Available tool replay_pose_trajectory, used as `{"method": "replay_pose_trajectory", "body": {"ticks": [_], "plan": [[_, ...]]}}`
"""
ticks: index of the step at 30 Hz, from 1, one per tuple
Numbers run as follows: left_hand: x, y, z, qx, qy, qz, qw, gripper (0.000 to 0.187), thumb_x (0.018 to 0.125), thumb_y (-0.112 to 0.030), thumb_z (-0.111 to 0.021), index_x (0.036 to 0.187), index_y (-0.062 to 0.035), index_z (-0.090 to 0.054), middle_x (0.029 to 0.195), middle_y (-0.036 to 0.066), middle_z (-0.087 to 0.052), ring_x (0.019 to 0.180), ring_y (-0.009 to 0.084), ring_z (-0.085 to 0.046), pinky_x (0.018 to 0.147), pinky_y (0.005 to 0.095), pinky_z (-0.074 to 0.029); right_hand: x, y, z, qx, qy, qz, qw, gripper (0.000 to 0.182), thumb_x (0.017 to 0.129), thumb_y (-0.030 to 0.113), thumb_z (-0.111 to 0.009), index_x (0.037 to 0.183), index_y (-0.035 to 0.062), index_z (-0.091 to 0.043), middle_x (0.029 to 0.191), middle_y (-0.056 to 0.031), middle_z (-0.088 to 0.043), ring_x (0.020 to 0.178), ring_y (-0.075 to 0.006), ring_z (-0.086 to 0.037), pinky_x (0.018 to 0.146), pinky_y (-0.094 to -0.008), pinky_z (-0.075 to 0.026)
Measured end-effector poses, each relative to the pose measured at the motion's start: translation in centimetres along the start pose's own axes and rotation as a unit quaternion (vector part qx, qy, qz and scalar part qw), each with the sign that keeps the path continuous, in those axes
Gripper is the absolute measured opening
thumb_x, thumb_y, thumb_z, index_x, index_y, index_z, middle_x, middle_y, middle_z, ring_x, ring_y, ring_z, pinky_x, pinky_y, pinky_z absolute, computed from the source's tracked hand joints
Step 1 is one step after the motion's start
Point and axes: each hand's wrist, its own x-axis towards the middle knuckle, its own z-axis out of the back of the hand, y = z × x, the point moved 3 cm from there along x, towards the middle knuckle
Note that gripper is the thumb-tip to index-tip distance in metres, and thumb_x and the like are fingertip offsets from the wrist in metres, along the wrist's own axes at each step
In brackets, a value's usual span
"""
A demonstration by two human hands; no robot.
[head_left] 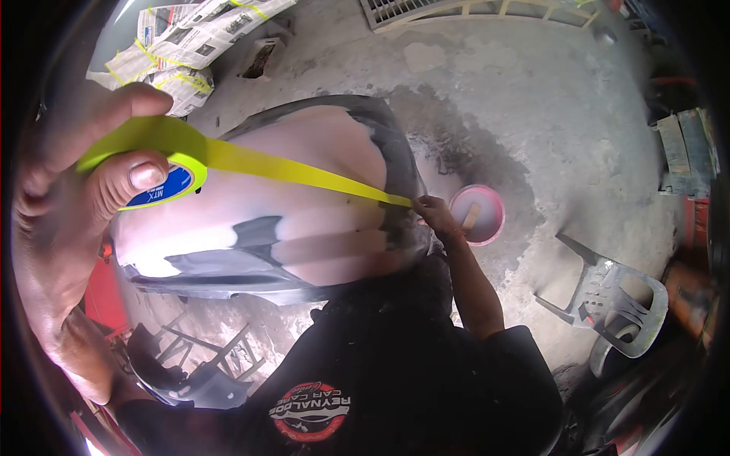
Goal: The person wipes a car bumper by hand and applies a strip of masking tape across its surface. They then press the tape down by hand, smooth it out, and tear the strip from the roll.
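Close to the camera, my left hand (65, 163) grips a roll of yellow-green masking tape (171, 144), thumb over its blue-labelled core. A strip of tape (304, 176) runs taut from the roll across the view to my right hand (436, 213), whose fingers pinch its end. Behind the strip is a large car hood (319, 140), pinkish-white in the middle and dark along its edges. My right hand overlaps the hood's right edge in this view.
A pink bucket (498, 215) of cloudy liquid with a stick stands right of the hood. A grey plastic chair (620, 300) lies at right. Newspaper-covered parts (201, 38) are at upper left, and a metal frame (190, 342) and dark parts lie lower left.
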Motion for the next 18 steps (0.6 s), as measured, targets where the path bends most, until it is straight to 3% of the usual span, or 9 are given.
{"method": "replay_pose_trajectory", "body": {"ticks": [12,13,14,16,17,18], "plan": [[-1.2,-0.2,0.5,0.028,0.004,0.024,0.999,0.033,0.081,-0.007,-0.078,0.113,-0.0015,-0.071,0.096,0.005,-0.066,0.086,0.0137,-0.064,0.080,0.0257,-0.052,-0.6,1.3,-0.1,-0.022,0.010,0.011,1.000,0.044,0.094,0.039,-0.066,0.111,-0.0026,-0.068,0.098,-0.0086,-0.069,0.087,-0.0151,-0.064,0.069,-0.0296,-0.055],[-1.4,0.7,0.5,0.008,0.019,-0.010,1.000,0.035,0.079,-0.007,-0.079,0.112,0.0004,-0.070,0.095,0.007,-0.068,0.082,0.0147,-0.065,0.077,0.0259,-0.051,-0.7,1.3,0.0,-0.007,0.009,0.011,1.000,0.045,0.094,0.039,-0.066,0.111,-0.0028,-0.068,0.098,-0.0089,-0.069,0.087,-0.0149,-0.064,0.068,-0.0295,-0.055],[-1.8,1.3,0.5,0.015,0.015,0.000,1.000,0.035,0.079,-0.007,-0.079,0.112,0.0004,-0.070,0.095,0.007,-0.068,0.082,0.0147,-0.065,0.077,0.0259,-0.051,-0.6,1.0,0.0,-0.009,0.020,0.015,1.000,0.045,0.094,0.039,-0.066,0.111,-0.0028,-0.068,0.098,-0.0089,-0.069,0.087,-0.0149,-0.064,0.068,-0.0295,-0.055],[-3.0,3.3,0.4,-0.104,0.019,0.134,0.985,0.034,0.080,-0.006,-0.079,0.111,0.0025,-0.071,0.093,0.006,-0.067,0.081,0.0133,-0.064,0.075,0.0245,-0.050,-0.2,0.5,0.4,-0.037,0.001,0.003,0.999,0.045,0.094,0.041,-0.066,0.110,-0.0012,-0.069,0.099,-0.0091,-0.069,0.088,-0.0140,-0.063,0.068,-0.0296,-0.055],[-3.3,4.2,0.1,-0.092,0.019,0.066,0.993,0.033,0.081,-0.005,-0.079,0.111,0.0038,-0.070,0.088,0.005,-0.066,0.080,0.0122,-0.063,0.072,0.0235,-0.049,-0.1,0.2,0.5,-0.040,0.012,0.008,0.999,0.045,0.094,0.041,-0.066,0.110,-0.0012,-0.069,0.099,-0.0091,-0.069,0.088,-0.0140,-0.063,0.068,-0.0296,-0.055],[-3.7,5.0,0.0,-0.087,0.012,0.075,0.993,0.033,0.081,-0.005,-0.079,0.111,0.0038,-0.070,0.088,0.005,-0.066,0.080,0.0122,-0.063,0.072,0.0235,-0.049,-0.1,-0.2,0.8,-0.040,0.016,-0.009,0.999,0.044,0.094,0.041,-0.066,0.109,0.0000,-0.069,0.099,-0.0082,-0.068,0.088,-0.0134,-0.063,0.068,-0.0293,-0.054]]}}
